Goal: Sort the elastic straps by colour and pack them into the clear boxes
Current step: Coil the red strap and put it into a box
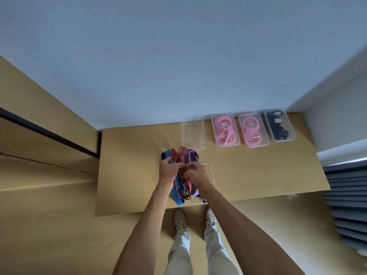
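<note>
Wooden table point(258, 171): left hand point(168, 171) and right hand point(196, 173) pinch red strap point(181, 155); box labels point(224, 124) unreadable.

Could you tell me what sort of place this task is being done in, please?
Probably a plain indoor room set up as a workstation, not a factory. A light wooden table stands against a bare white wall, labelled clear plastic boxes are lined up at its back edge, and folded grey slatted blinds hang at the right.

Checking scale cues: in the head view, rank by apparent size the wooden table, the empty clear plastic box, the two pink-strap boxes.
1. Wooden table
2. Empty clear plastic box
3. Two pink-strap boxes: alike, unranked
</note>
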